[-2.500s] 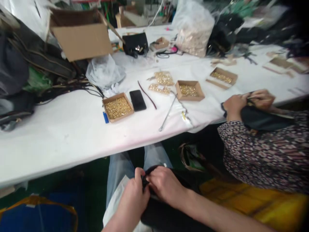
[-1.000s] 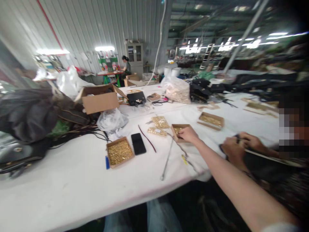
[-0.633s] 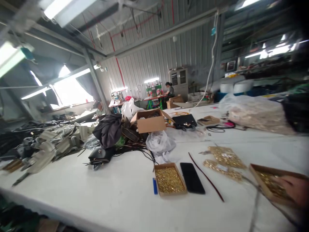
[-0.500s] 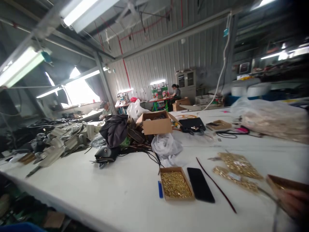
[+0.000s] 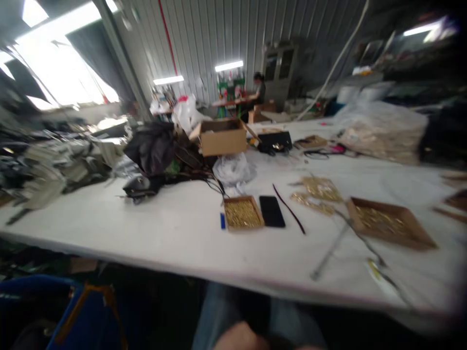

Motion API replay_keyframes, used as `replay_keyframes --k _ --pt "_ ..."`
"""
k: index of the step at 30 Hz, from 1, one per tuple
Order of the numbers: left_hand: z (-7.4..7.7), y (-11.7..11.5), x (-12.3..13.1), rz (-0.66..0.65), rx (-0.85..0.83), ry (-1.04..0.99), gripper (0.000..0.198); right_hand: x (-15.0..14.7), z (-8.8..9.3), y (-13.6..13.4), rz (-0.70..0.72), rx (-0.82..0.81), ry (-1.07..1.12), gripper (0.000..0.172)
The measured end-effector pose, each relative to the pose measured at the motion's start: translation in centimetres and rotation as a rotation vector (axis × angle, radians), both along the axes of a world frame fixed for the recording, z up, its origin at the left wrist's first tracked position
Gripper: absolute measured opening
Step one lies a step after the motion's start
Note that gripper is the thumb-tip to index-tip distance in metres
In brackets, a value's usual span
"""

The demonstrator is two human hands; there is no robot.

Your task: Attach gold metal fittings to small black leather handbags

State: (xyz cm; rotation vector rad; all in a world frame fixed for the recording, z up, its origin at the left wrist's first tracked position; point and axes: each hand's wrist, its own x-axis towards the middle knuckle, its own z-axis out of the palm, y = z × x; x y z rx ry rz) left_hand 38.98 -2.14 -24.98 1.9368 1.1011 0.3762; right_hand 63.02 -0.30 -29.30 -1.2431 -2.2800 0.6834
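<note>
Low at the bottom edge, above the jeans, my left hand (image 5: 241, 338) shows in part, blurred, its fingers out of sight. Only a sliver of my right hand (image 5: 308, 347) shows beside it. On the white table, a shallow box of small gold pieces (image 5: 242, 214) sits between a blue strip (image 5: 222, 221) and a black phone (image 5: 272, 211). A dark red strip (image 5: 290, 210) lies right of the phone. Bags of gold pieces (image 5: 321, 188) lie farther right, near a larger brown tray (image 5: 408, 228) with gold pieces inside.
An open cardboard box (image 5: 223, 142), dark cloth (image 5: 151, 146) and a black bag (image 5: 138, 187) stand across the table (image 5: 156, 243). Pale pieces are heaped at left. A large plastic bag (image 5: 383, 131) lies at back right. A blue container (image 5: 32, 296) is below the table at left.
The view has tilted down and shifted right, bringing the table's front edge and jeans into view. The hand formerly beside the brown tray is gone from there; hands now show at the bottom.
</note>
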Motion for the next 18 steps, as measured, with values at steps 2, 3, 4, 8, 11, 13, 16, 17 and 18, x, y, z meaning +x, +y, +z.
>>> replay_keyframes --k 2,3,4,8,11,13,16,17,18 --pt "-3.8 -0.7 0.5 -0.018 -0.124 0.001 0.015 1.1 -0.9 -5.7 -0.068 -0.18 -0.07 0.041" --pt "-5.8 -1.2 0.7 -0.025 -0.186 0.003 0.01 1.1 -1.0 -7.6 -0.076 -0.218 -0.117 0.044" --pt "-7.6 -1.7 0.9 -0.034 -0.211 0.027 0.014 1.0 -1.1 -8.8 -0.094 -0.196 -0.191 0.044" --pt "-11.7 -3.0 1.1 -0.075 -0.005 0.14 0.023 0.4 -2.9 -9.5 -0.113 -0.184 -0.438 0.033" --pt "-11.8 -3.5 0.7 -0.038 -0.013 0.089 0.025 0.8 -3.7 -9.2 -0.152 -0.202 -0.367 0.03" --pt "-11.6 -3.9 0.5 -0.024 -0.015 0.071 0.025 1.2 -3.7 -9.0 -0.179 -0.222 -0.233 0.027" --pt "-11.9 -4.4 0.3 -0.024 0.004 0.057 0.026 1.2 -4.0 -8.5 -0.183 -0.311 -0.041 0.024" --pt "-12.1 -4.6 0.3 -0.023 0.01 0.057 0.027 1.0 -4.1 -8.4 -0.181 -0.35 0.01 0.025" --pt "-12.3 -4.8 0.2 -0.018 0.015 0.061 0.027 0.8 -4.4 -8.3 -0.182 -0.39 0.049 0.026"
